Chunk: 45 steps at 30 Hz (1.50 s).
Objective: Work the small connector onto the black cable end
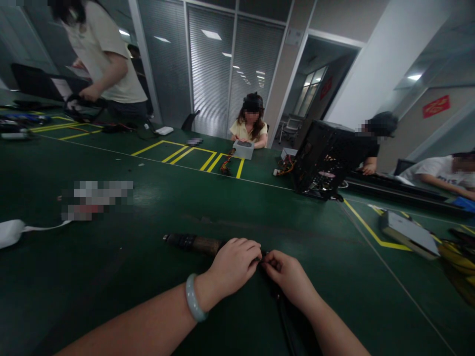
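A dark electric screwdriver with a brown-wrapped grip lies on the green table, its metal tip pointing left. My left hand, a pale green bangle at its wrist, is closed over the tool's rear end and covers it. Just to the right, my right hand pinches thumb against fingers at the tool's tail. A small dark piece shows between the two hands, too small to name. Under my right hand a black cable runs toward the table's near edge.
The green mat bears yellow tape lines. A black computer case stands beyond my right hand. A grey metal box lies at right. Across the table a person handles a power supply; other people work left and right.
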Available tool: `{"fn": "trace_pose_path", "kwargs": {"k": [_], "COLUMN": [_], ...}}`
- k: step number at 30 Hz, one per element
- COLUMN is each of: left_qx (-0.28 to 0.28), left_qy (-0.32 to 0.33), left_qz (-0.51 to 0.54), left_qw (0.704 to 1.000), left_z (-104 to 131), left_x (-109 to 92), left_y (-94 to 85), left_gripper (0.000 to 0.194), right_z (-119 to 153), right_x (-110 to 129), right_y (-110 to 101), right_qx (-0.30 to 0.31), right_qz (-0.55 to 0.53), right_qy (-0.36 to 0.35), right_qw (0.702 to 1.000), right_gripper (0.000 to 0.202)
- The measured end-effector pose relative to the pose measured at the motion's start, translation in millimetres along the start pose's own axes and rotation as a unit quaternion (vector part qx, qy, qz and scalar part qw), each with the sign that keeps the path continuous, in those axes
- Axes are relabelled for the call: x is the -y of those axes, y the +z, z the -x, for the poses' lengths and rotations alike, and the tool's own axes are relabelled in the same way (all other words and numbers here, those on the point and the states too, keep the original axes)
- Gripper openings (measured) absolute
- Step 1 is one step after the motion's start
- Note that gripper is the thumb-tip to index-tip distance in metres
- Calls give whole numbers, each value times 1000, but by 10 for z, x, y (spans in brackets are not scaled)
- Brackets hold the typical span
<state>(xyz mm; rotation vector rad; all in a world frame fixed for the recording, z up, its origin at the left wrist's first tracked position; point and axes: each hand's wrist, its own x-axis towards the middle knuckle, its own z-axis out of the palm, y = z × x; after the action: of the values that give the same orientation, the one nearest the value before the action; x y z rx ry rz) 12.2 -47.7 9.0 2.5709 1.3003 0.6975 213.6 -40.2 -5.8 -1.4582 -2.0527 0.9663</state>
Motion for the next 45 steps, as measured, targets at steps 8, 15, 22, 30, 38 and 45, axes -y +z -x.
{"fn": "trace_pose_path", "kwargs": {"k": [8, 15, 22, 30, 38, 45], "left_qx": [-7, 6, -11, 7, 6, -4], "left_qy": [-47, 6, -27, -2, -29, -39], "left_qz": [1, 4, 11, 19, 26, 23], "left_qw": [999, 1000, 1000, 1000, 999, 999], "left_z": [-5, 0, -5, 0, -14, -1], "left_x": [-38, 1, -27, -9, -57, -30], "left_y": [-9, -5, -5, -36, -68, -14], "left_gripper": [30, 8, 25, 8, 20, 17], "right_z": [-9, -2, -17, -5, -6, -14], "right_x": [-31, 5, -21, 39, 2, -25], "right_y": [4, -4, 1, -19, -14, -1], "right_qx": [-2, -2, 3, 8, 3, -1], "right_qz": [7, 5, 6, 4, 11, 14], "right_qy": [-7, -3, 1, 3, -2, -4], "right_qw": [1000, 1000, 1000, 1000, 1000, 1000], "right_gripper": [9, 11, 9, 10, 8, 8]}}
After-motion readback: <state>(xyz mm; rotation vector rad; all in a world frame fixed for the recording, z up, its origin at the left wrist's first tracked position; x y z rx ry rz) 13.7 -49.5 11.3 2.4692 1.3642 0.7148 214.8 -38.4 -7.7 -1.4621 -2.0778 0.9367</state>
